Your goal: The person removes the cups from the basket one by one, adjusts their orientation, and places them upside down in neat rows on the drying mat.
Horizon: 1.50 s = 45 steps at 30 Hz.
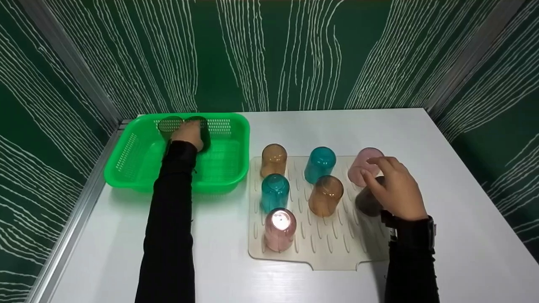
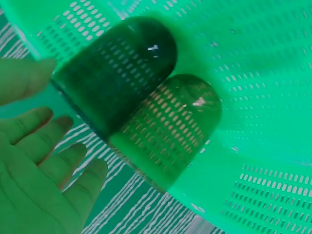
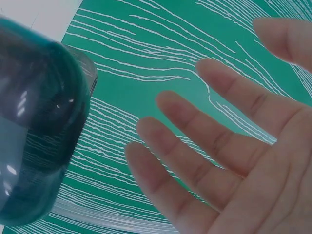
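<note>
My left hand (image 1: 188, 134) reaches into the green basket (image 1: 113, 172), its fingers loosely extended beside a dark tumbler (image 2: 122, 73). A second, lighter brownish tumbler (image 2: 170, 129) leans next to it against the basket wall. In the left wrist view a gap shows between most fingers and the tumblers, with the thumb tip close to the dark one's edge. My right hand (image 1: 398, 187) hovers over a dark tumbler (image 1: 366, 203) at the mat's right side, fingers spread and holding nothing. Just beyond its fingertips stands a pink tumbler (image 1: 358, 170). The right wrist view has the dark tumbler (image 3: 44, 117) apart from the fingers.
A beige ridged mat (image 1: 303, 248) lies on the white table (image 1: 223, 261). Bottom-up on it stand amber tumblers (image 1: 273, 162) (image 1: 325, 198), teal tumblers (image 1: 319, 166) (image 1: 274, 195) and another pink tumbler (image 1: 278, 235). Green patterned panels (image 1: 269, 54) enclose the table's back and sides.
</note>
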Tool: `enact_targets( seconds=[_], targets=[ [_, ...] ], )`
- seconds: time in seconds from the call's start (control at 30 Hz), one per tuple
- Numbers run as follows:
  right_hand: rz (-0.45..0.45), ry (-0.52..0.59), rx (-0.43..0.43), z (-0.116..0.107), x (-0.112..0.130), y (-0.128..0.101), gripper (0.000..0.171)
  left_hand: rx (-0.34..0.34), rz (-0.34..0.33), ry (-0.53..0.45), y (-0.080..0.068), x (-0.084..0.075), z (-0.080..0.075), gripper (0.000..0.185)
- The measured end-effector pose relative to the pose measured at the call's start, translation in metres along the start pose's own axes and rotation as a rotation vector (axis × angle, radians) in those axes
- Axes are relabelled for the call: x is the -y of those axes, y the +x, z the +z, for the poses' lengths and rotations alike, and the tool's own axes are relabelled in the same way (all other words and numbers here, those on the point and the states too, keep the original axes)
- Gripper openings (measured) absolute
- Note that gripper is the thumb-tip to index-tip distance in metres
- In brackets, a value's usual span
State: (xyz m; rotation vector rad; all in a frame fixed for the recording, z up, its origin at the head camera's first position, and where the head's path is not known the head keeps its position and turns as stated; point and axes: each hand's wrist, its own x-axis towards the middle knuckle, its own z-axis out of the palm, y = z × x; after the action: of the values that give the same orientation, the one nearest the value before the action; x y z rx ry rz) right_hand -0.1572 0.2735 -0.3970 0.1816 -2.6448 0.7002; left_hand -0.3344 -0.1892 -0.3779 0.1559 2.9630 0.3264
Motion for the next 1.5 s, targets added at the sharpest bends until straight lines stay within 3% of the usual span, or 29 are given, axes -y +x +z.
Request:
enact_targets(
  seconds=[0.2,0.37,0.47,0.83,1.03,1.3,1.5],
  targets=[
    [-0.009,0.007,-0.002,0.001,0.0,0.0,0.037,0.007,-0.055,0.087,0.003,0.001,0.008,0.043],
    [-0.015,0.01,-0.003,0.002,0.001,-0.001,0.036,-0.055,-0.069,0.128,-0.003,-0.004,0.009,0.026],
    [-0.016,0.013,0.003,0.004,0.001,-0.001,0.036,-0.064,-0.075,0.123,-0.006,-0.005,0.009,0.025],
    [-0.068,0.03,0.001,0.007,0.004,-0.001,0.035,-0.141,-0.023,0.099,-0.013,-0.006,0.01,0.02],
    [-0.087,0.049,0.018,0.009,0.004,0.0,0.032,-0.192,0.049,-0.013,-0.022,-0.008,0.001,0.019],
    [-0.139,0.097,0.019,0.014,0.007,0.001,0.031,-0.391,0.14,-0.212,-0.045,-0.022,-0.025,0.025],
    [-0.17,0.12,-0.005,0.015,0.013,0.001,0.032,-0.511,0.238,-0.381,-0.073,-0.042,-0.025,0.026]
  ],
)
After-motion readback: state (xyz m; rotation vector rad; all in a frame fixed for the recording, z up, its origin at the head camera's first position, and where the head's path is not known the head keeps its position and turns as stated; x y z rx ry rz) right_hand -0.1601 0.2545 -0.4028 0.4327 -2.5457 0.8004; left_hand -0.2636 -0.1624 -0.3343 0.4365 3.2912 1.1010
